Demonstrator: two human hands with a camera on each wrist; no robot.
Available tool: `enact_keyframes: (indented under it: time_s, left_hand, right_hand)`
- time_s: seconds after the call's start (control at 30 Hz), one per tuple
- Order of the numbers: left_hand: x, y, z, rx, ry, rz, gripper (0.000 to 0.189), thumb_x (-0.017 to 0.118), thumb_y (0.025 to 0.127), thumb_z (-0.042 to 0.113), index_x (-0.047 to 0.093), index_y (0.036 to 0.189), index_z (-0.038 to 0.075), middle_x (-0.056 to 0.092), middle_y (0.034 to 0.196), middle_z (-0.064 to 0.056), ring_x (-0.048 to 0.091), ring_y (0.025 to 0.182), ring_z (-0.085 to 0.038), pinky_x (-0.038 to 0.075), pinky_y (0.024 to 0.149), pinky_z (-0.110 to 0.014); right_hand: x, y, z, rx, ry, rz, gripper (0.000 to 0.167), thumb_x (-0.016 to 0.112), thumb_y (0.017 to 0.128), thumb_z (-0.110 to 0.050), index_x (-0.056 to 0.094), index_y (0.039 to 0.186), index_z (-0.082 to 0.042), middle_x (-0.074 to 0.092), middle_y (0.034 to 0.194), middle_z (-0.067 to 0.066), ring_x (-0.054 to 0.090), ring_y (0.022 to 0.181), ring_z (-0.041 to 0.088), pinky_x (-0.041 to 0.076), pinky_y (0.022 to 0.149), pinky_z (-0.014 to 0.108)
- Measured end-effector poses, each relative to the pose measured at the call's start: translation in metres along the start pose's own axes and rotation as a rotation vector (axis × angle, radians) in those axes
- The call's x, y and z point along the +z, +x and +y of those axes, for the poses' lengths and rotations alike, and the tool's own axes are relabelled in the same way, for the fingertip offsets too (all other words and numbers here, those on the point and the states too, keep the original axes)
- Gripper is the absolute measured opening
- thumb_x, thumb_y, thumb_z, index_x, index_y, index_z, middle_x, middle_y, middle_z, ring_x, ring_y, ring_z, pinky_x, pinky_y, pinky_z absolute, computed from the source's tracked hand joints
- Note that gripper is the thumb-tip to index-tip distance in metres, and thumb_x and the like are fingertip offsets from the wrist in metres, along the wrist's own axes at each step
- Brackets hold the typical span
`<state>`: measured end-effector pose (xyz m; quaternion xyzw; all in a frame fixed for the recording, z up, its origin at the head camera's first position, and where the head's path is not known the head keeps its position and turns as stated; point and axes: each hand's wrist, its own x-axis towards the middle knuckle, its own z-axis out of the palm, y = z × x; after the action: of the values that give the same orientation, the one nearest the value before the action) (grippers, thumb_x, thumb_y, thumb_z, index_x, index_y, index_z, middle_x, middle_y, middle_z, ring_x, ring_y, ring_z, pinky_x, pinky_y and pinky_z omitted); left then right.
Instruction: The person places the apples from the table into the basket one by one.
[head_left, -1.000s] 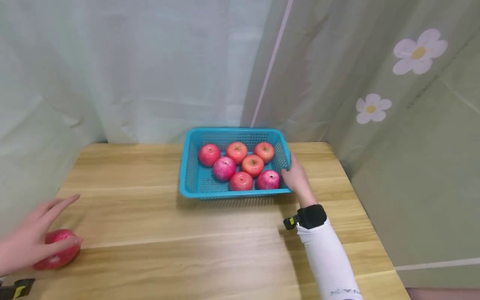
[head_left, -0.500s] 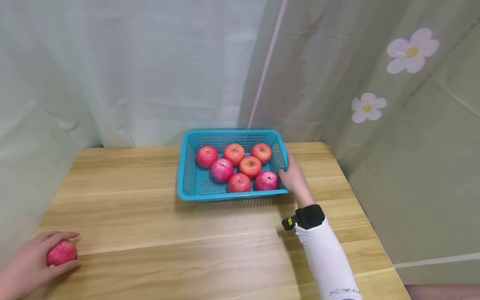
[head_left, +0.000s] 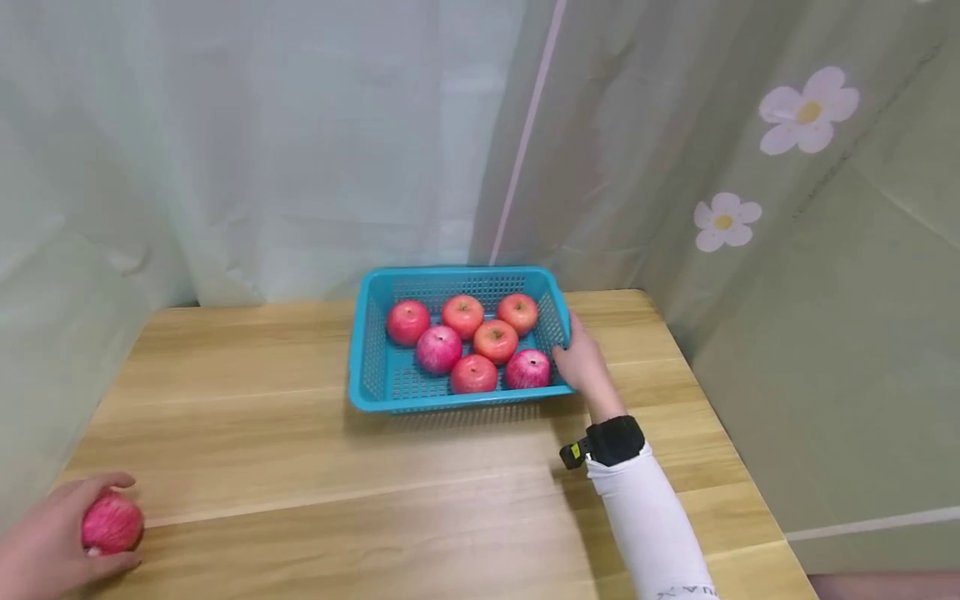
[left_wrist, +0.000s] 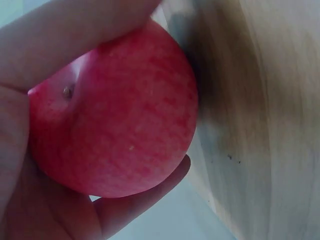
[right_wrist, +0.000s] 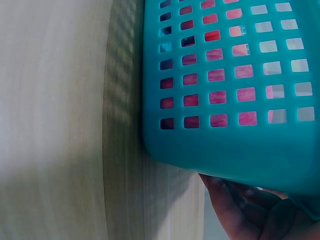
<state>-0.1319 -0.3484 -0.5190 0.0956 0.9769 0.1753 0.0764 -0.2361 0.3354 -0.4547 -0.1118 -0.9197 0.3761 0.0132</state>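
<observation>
At the left of the table, my left hand [head_left: 56,542] curls its thumb and fingers round a red apple [head_left: 112,523]. The left wrist view shows that apple [left_wrist: 125,115] close up, its stem hollow partly under a finger, with the wood surface beside it. My right hand [head_left: 583,358] grips the right end of a blue plastic basket [head_left: 358,350], thumb over the rim. Several red and pink apples [head_left: 439,348] lie inside the basket. Through the holes of the basket wall [right_wrist: 225,145], the right wrist view gives glimpses of them; my right fingers [right_wrist: 235,215] reach under its rim.
The wooden table [head_left: 337,517] spreads out in front of the basket and between my hands. A pale curtain [head_left: 315,150] hangs just behind the table's back edge. On the right side, a greenish curtain with white flowers [head_left: 727,222] runs along the table.
My left hand has come down over the apple and closed round it; both have shifted slightly. My right hand keeps its grip on the basket. The head view has moved a little.
</observation>
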Motion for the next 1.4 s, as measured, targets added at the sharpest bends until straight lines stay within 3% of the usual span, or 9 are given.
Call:
enact_keyframes:
  time_s: [0.23,0.3,0.4,0.53,0.6,0.83,1.0,1.17,1.4]
  left_hand:
    - [0.013,-0.013,0.004,-0.064,-0.034,0.262,0.096,0.104,0.049,0.007,0.038,0.113,-0.018,0.037,0.11,-0.041,0.042,0.096,-0.056,0.048,0.064,-0.06]
    - [0.013,-0.014,0.004,-0.016,-0.061,0.339,0.092,0.101,0.047,0.001,0.043,0.116,-0.018,0.039,0.112,-0.04,0.042,0.097,-0.054,0.05,0.066,-0.041]
    - [0.013,-0.013,0.004,0.093,-0.147,0.486,0.089,0.093,0.042,-0.006,0.054,0.122,-0.014,0.046,0.114,-0.034,0.05,0.107,-0.019,0.041,0.076,-0.014]
    - [0.013,-0.01,0.005,0.229,-0.219,0.652,0.082,0.088,0.043,-0.002,0.066,0.121,-0.006,0.054,0.112,-0.004,0.029,0.109,0.022,0.022,0.079,0.0]
    - [0.01,-0.008,0.008,0.25,-0.213,0.657,0.079,0.09,0.045,0.002,0.068,0.12,-0.005,0.055,0.109,-0.002,0.031,0.108,0.022,0.023,0.079,0.001]
    - [-0.016,0.002,0.038,0.178,-0.092,0.444,0.058,0.092,0.072,0.018,0.068,0.124,0.007,0.063,0.111,-0.024,0.055,0.089,-0.016,0.036,0.056,-0.014]
    - [-0.019,0.012,0.06,0.25,-0.082,0.483,0.048,0.088,0.071,0.015,0.072,0.116,0.013,0.065,0.113,-0.015,0.047,0.093,0.004,0.036,0.059,-0.018]
    - [-0.02,0.029,0.085,0.273,-0.08,0.466,0.049,0.087,0.072,0.018,0.069,0.117,0.011,0.067,0.111,-0.017,0.058,0.082,-0.024,0.04,0.057,-0.024]
    - [-0.021,0.054,0.127,0.329,-0.114,0.417,0.055,0.095,0.076,0.032,0.07,0.119,0.009,0.065,0.114,-0.012,0.065,0.086,-0.031,0.051,0.056,-0.027]
  right_hand:
    - [0.004,-0.004,-0.003,0.004,0.005,-0.001,0.074,0.057,0.106,-0.009,0.021,0.17,-0.009,0.044,0.161,0.025,0.046,0.145,0.045,0.037,0.118,0.064]
    - [0.004,-0.004,-0.003,0.007,0.006,-0.003,0.074,0.057,0.106,-0.009,0.021,0.17,-0.01,0.044,0.161,0.025,0.046,0.145,0.045,0.037,0.118,0.064]
    - [0.005,-0.005,-0.003,0.009,0.009,-0.002,0.074,0.058,0.106,-0.009,0.021,0.17,-0.009,0.045,0.161,0.025,0.047,0.145,0.045,0.037,0.118,0.064]
    - [0.005,-0.006,-0.003,0.008,0.009,-0.001,0.074,0.057,0.106,-0.009,0.021,0.17,-0.008,0.045,0.161,0.026,0.047,0.145,0.045,0.037,0.118,0.063]
    - [0.005,-0.006,-0.003,0.008,0.005,-0.006,0.073,0.057,0.106,-0.009,0.021,0.17,-0.007,0.044,0.161,0.027,0.047,0.145,0.046,0.037,0.118,0.064]
    - [0.002,-0.003,-0.002,-0.009,-0.016,0.016,0.073,0.056,0.105,-0.008,0.022,0.169,-0.006,0.047,0.158,0.028,0.049,0.143,0.046,0.038,0.118,0.062]
    - [0.002,-0.002,-0.002,-0.008,-0.01,0.009,0.075,0.057,0.104,-0.008,0.022,0.169,-0.007,0.047,0.159,0.027,0.048,0.144,0.045,0.038,0.118,0.061]
    - [0.002,-0.003,-0.003,-0.008,-0.01,0.01,0.074,0.056,0.104,-0.008,0.022,0.169,-0.007,0.046,0.16,0.027,0.047,0.145,0.045,0.037,0.119,0.061]
    - [0.002,-0.005,-0.001,0.001,-0.016,0.013,0.074,0.057,0.104,-0.009,0.022,0.17,-0.007,0.047,0.158,0.027,0.049,0.143,0.046,0.039,0.117,0.062]
